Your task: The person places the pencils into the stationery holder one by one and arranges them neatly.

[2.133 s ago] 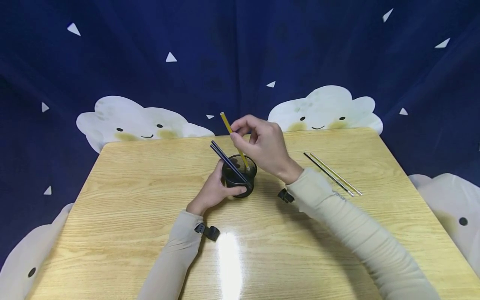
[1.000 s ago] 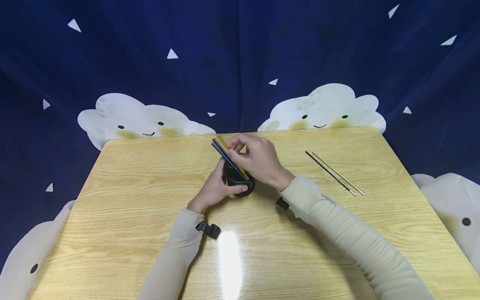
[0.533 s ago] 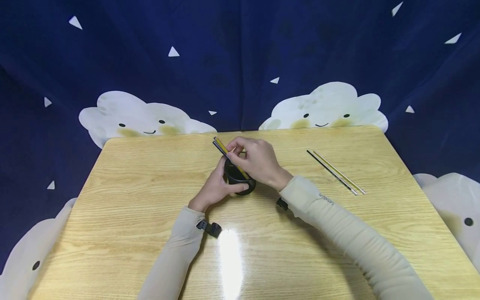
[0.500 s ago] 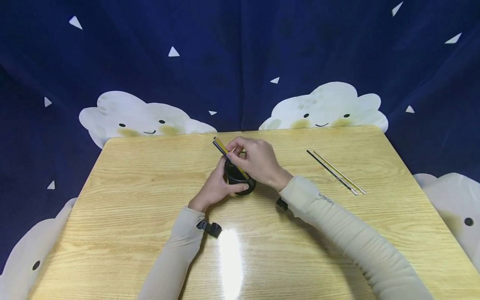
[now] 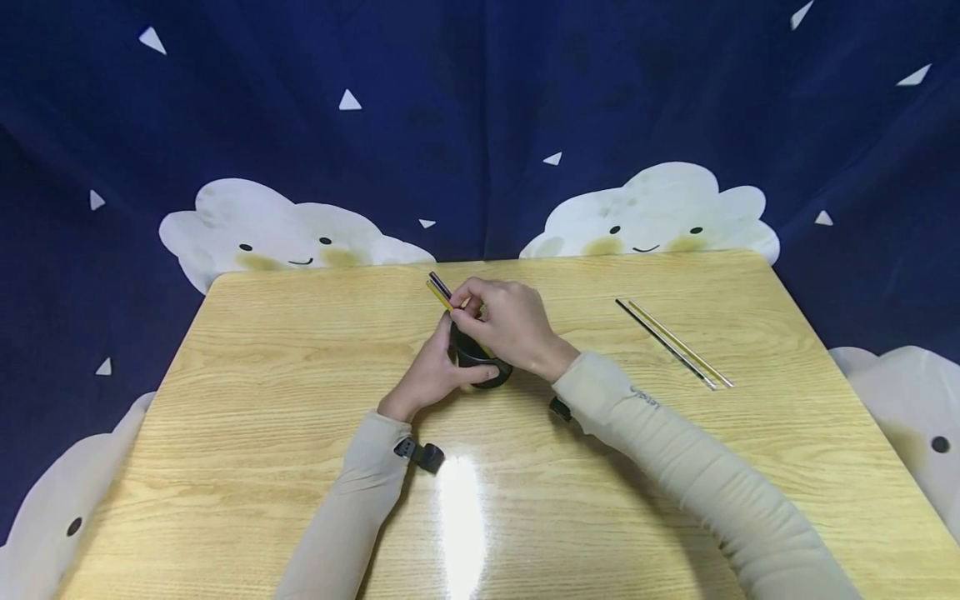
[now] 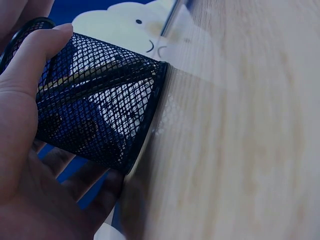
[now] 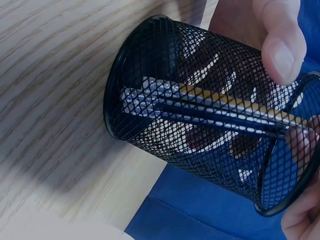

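A black mesh pen holder (image 5: 482, 362) stands on the table, and my left hand (image 5: 427, 371) grips it around the side, thumb near the rim. Out of its mouth lean a yellow pencil (image 5: 438, 293) and dark blue pencils (image 5: 438, 282), slanting up to the left. My right hand (image 5: 517, 325) pinches the pencils between thumb and forefinger just above the rim. Through the mesh wall (image 7: 210, 165) in the right wrist view, the pencils' pale lower ends lie close together near the base. My right fingertips hide part of the pencils.
To the right on the wooden table (image 5: 300, 350) lie a black pencil (image 5: 660, 340) and a yellow pencil (image 5: 678, 342), nearly parallel. A dark blue curtain (image 5: 450, 108) with white clouds hangs behind the table's far edge. Dark straps circle both wrists.
My right hand has lowered the yellow pencil into the pen holder beside the dark ones. The yellow pencil's top has shifted to the left of the dark top. My left hand keeps its grip.
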A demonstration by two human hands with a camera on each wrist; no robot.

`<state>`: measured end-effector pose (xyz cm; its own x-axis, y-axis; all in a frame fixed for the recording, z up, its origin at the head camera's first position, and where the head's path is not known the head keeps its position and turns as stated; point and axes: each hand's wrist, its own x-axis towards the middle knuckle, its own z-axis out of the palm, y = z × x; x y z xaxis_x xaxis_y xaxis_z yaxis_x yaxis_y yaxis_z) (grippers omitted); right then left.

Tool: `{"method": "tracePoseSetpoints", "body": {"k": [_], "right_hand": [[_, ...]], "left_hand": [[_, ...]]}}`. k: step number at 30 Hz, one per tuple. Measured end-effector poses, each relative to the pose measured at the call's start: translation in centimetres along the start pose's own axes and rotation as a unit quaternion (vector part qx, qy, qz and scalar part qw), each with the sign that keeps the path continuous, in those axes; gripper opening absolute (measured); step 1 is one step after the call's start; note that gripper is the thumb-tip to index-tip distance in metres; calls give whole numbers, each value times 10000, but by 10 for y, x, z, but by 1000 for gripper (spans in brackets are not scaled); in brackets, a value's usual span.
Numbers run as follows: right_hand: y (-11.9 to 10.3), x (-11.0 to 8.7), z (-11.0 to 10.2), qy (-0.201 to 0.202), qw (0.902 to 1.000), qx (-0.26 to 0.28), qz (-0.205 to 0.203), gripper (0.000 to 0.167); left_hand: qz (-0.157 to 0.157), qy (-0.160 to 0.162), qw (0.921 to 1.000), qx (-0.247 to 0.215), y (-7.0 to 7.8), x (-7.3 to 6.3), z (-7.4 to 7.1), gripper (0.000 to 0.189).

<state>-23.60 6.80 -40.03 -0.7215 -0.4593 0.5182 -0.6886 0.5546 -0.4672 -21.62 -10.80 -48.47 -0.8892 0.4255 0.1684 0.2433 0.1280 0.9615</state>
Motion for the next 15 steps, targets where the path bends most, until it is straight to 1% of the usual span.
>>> {"method": "tracePoseSetpoints", "body": {"k": [9,15], "right_hand": [[1,2,4,67,9997,-233,43,8],[1,1,5,85,9994,-319,87,6]], "left_hand": [[-5,-23,10000,-31,-1,2,2,110],[-23,20,9998,-207,-1,3,3,108]]}}
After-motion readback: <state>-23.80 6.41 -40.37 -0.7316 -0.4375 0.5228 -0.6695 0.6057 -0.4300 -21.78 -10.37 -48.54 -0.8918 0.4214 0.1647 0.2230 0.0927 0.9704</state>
